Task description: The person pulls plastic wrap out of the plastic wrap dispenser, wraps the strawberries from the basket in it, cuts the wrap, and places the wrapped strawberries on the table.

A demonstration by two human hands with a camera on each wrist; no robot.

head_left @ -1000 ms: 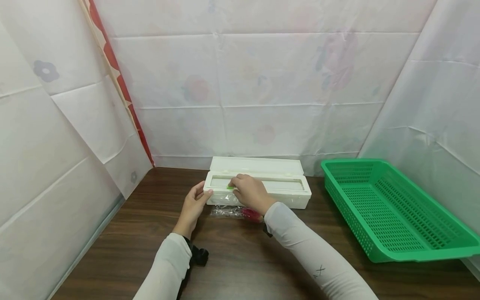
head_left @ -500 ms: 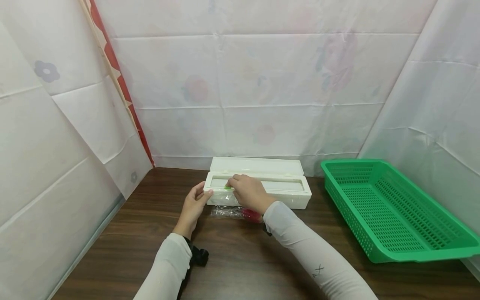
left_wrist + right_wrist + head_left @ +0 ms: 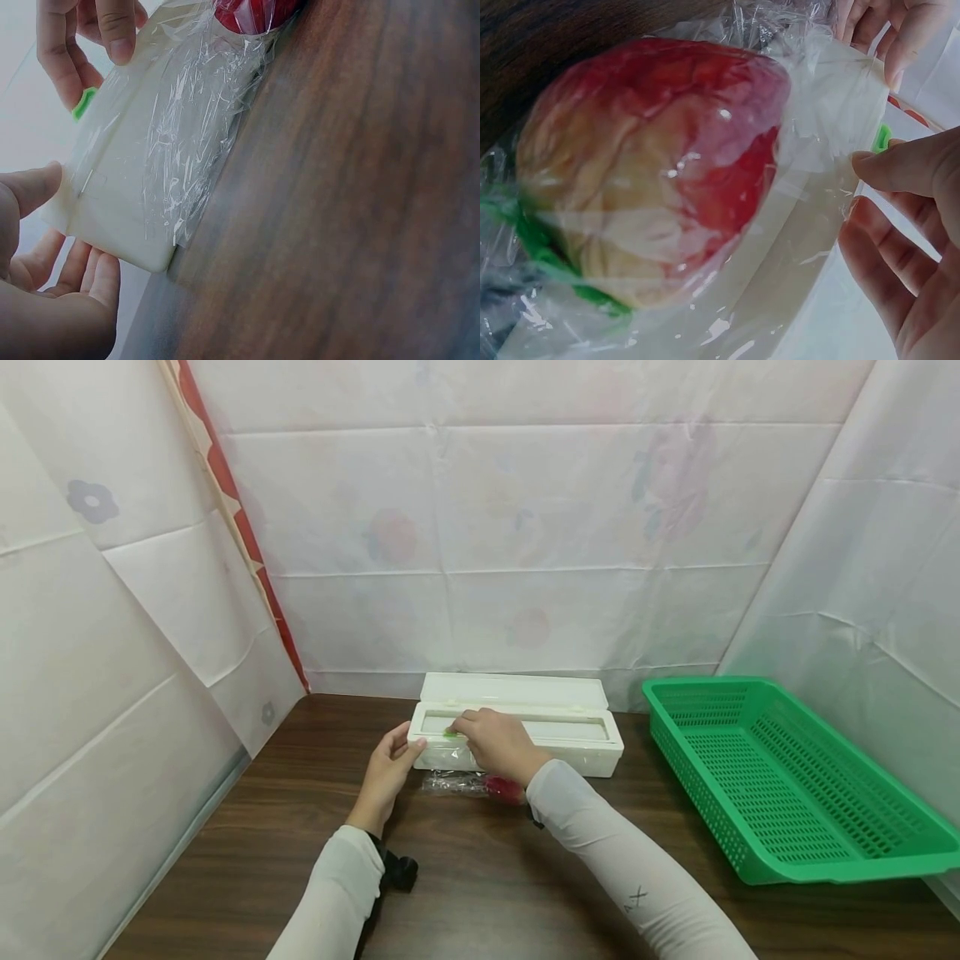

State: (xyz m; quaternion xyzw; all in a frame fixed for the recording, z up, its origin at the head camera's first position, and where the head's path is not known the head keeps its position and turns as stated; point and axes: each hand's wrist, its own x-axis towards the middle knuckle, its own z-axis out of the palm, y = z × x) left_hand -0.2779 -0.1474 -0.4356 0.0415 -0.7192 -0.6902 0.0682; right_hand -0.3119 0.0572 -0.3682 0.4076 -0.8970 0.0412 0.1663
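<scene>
A long white cling film dispenser [image 3: 581, 765] lies crosswise on the table with its lid [image 3: 517, 690] tipped back. My left hand [image 3: 387, 774] grips its left end, thumb against the front edge and fingers round the end in the left wrist view. A small green slide cutter [image 3: 883, 139] sits on the front rim, pinched by my right hand [image 3: 502, 745]; the fingers partly cover it. Clear cling film [image 3: 199, 127] hangs down the front. Close before the box, a red and yellow fruit with a green leaf [image 3: 652, 165] lies wrapped in film.
A green plastic basket [image 3: 806, 777] stands to the right of the box on the dark wooden table [image 3: 465, 885]. White patterned sheeting [image 3: 480, 527] encloses the back and sides.
My right hand has slid the green slide cutter slightly left along the rim, towards my left hand. The left hand, box and wrapped fruit stay in place.
</scene>
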